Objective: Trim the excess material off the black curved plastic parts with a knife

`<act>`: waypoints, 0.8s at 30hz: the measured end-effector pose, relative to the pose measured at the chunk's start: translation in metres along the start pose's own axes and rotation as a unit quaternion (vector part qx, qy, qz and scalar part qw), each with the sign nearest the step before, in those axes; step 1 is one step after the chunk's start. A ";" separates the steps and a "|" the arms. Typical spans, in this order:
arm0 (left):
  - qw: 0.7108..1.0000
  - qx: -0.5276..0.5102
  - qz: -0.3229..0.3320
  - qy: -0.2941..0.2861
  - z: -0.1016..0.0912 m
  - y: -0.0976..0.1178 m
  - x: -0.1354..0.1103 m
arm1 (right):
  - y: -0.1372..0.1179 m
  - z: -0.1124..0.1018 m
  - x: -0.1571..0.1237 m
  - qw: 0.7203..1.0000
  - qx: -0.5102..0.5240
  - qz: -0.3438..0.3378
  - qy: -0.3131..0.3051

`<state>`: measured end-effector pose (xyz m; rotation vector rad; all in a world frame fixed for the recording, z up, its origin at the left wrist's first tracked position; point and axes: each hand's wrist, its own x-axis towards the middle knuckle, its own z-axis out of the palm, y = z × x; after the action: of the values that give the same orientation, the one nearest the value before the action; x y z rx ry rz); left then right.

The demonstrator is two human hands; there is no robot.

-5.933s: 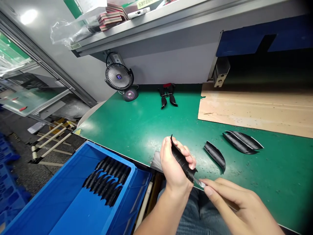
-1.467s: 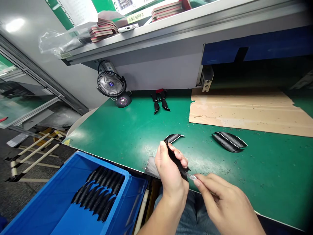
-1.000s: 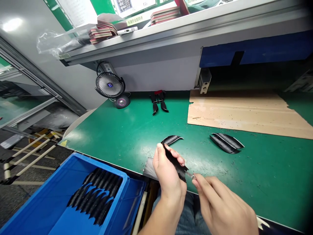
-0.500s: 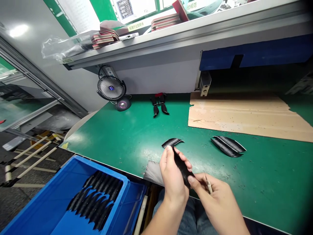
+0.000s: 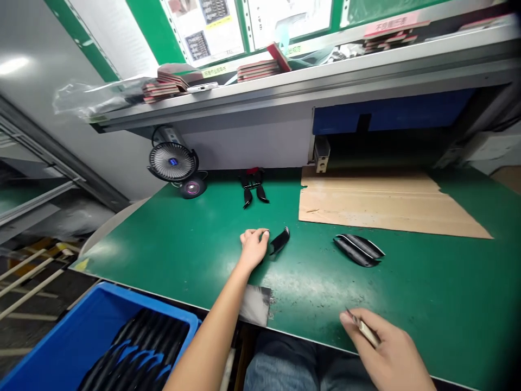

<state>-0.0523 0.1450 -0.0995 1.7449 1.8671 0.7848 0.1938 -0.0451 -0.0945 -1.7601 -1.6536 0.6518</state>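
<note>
My left hand (image 5: 252,248) is stretched out over the green table (image 5: 183,244). Its fingers are curled at the end of a black curved plastic part (image 5: 280,241), which stands tilted on its edge just right of the thumb. My right hand (image 5: 386,353) rests at the table's near edge, closed on a thin knife-like tool (image 5: 363,329) whose tip points up and left. The two hands are far apart.
Two more black curved parts (image 5: 359,250) lie side by side to the right. A cardboard sheet (image 5: 386,203) covers the back right. A small fan (image 5: 173,162) and black pieces with a red clip (image 5: 252,187) sit at the back. A blue bin (image 5: 134,347) of several black parts stands below left.
My left hand has moved away from the right hand and forward onto the table with the black part. My right hand has drawn back to the near edge with the tool. The camera has tilted up.
</note>
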 end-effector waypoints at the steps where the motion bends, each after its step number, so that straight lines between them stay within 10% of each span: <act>1: 1.000 0.009 0.005 -0.004 0.001 0.000 -0.002 | 0.005 -0.006 0.010 0.999 -0.030 -0.015 0.018; 10: 0.992 0.071 0.092 0.058 -0.022 0.043 -0.047 | 0.034 -0.008 0.109 0.978 -0.187 -0.037 0.083; 15: 0.977 0.130 0.169 -0.002 -0.018 0.053 -0.063 | 0.026 -0.005 0.084 0.977 -0.188 -0.062 0.075; 24: 0.973 0.200 0.116 0.002 0.007 0.043 -0.058 | 0.036 -0.011 0.014 0.978 -0.104 -0.150 0.099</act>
<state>-0.0111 0.0889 -0.0784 2.2410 1.9470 0.5132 0.2279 -0.0334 -0.1122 -1.6057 -1.8468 0.1654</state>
